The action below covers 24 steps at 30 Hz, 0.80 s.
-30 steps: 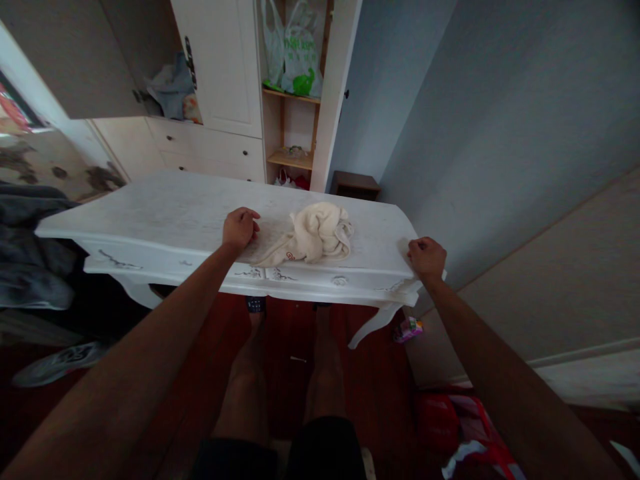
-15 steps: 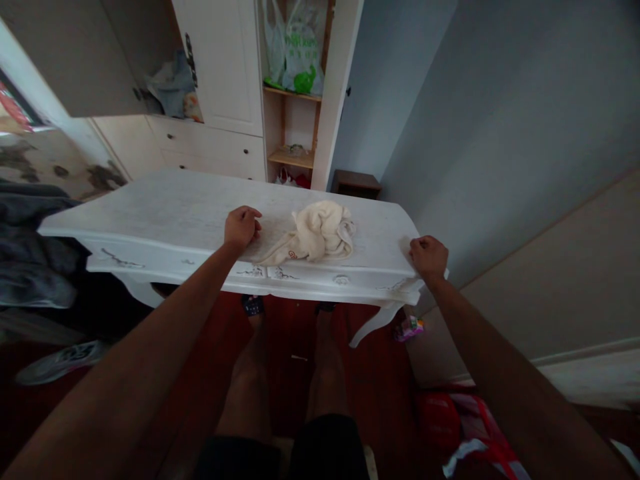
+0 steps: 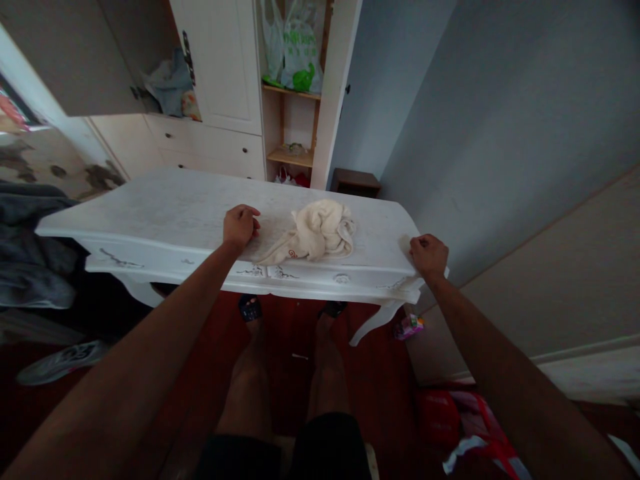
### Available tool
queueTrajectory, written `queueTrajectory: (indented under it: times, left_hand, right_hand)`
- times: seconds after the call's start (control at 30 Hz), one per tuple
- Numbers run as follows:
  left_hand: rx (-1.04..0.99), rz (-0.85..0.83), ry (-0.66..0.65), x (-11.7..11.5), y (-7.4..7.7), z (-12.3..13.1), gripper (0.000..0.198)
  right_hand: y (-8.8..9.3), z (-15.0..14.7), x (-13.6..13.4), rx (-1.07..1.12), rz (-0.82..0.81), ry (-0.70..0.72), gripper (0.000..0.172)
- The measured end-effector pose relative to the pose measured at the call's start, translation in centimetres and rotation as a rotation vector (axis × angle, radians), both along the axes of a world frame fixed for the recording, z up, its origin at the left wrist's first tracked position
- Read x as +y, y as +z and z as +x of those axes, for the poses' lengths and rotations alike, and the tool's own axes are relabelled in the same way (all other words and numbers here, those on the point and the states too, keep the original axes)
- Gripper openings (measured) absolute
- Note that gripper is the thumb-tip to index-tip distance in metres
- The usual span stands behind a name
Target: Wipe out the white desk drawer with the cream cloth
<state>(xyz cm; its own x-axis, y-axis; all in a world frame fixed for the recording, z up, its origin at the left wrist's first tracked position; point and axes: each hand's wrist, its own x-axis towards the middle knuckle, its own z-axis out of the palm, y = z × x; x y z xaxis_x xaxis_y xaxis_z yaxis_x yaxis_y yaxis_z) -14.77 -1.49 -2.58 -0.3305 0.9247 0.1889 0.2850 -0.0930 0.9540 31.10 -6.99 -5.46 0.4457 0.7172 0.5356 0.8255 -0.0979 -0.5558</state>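
Observation:
A crumpled cream cloth (image 3: pixel 323 230), which has a small red mark near its front end, lies on the white table (image 3: pixel 165 200). My left hand (image 3: pixel 241 225) rests on the tabletop just left of the cloth, empty, its fingers loosely bent and somewhat apart. Over at the table's right edge, my right hand (image 3: pixel 429 255) is curled into a loose fist with nothing visible in it. Neither hand touches the cloth.
A white cabinet (image 3: pixel 220 73) stands behind the table, with plastic bags (image 3: pixel 301 53) on a shelf. Dark clothing (image 3: pixel 35 247) is piled at left. A shoe (image 3: pixel 63 363) and a red bag (image 3: pixel 437 417) are on the floor. A wall (image 3: pixel 500 133) rises at right.
Both hands and the cloth stay in place. My feet under the table have shifted slightly, so more of the slippers shows. The view has moved a little.

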Motion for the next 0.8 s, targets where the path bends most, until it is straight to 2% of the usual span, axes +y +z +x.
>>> queueTrajectory:
  times: [0.3, 0.57, 0.67, 0.8]
  left_hand:
    - [-0.033, 0.017, 0.014, 0.0, 0.1, -0.1, 0.021]
    - [-0.025, 0.025, 0.034, 0.4, -0.2, -0.2, 0.021]
    - [-0.032, 0.019, 0.045, 0.2, 0.0, -0.1, 0.021]
    - [-0.031, 0.017, 0.047, -0.1, 0.2, -0.2, 0.022]
  right_hand:
    - [0.5, -0.7, -0.3, 0.016, -0.032, -0.025, 0.018]
    - [0.1, -0.3, 0.2, -0.047, -0.057, -0.027, 0.022]
    - [0.4, -0.6, 0.5, -0.040, -0.118, -0.060, 0.019]
    - [1.4, -1.2, 0.6, 0.092, -0.264, -0.082, 0.018]
